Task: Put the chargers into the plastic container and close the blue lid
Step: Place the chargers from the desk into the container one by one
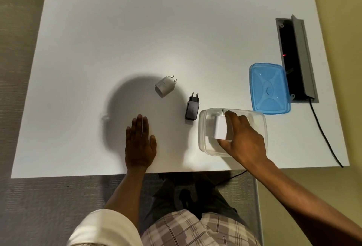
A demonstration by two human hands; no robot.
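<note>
A clear plastic container (203,128) stands near the table's front edge, right of centre. My right hand (242,140) grips a white charger (219,128) over or inside the container, pins pointing away from me. A black charger (192,108) lies just left of the container. Another white charger (164,86) lies farther left and back. The blue lid (269,89) rests flat on the table behind and right of the container. My left hand (140,144) lies flat on the table, palm down, holding nothing.
The white table (137,30) spreads wide behind the objects. A grey cable box (297,57) with a raised flap is set into the table at the right, touching the lid. A black cable (325,138) runs from it to the front edge.
</note>
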